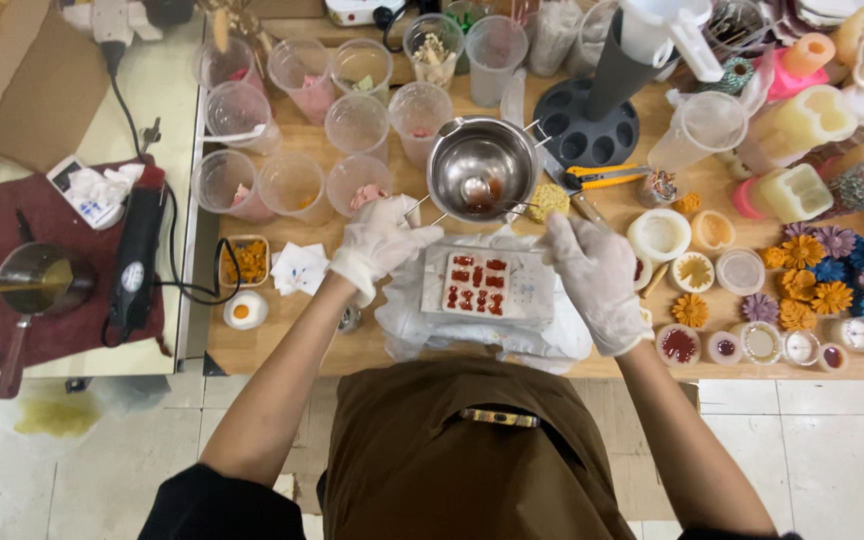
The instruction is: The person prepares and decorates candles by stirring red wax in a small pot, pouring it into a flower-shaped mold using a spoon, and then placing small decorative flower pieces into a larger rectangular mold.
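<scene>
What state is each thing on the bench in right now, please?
Silicone mould: several cavities filled red, the rest empty.
Steel pouring pot: upright, a little red liquid at the bottom.
Left hand: gloved, at the pot's handle.
Right hand: gloved, beside the mould.
Plastic cups: upright, mostly empty.

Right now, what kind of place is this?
Probably a candle or wax craft workshop. Gloved hands work over a white mold filled with red shapes, beside a steel melting pot, plastic cups and finished wax flowers.
</scene>
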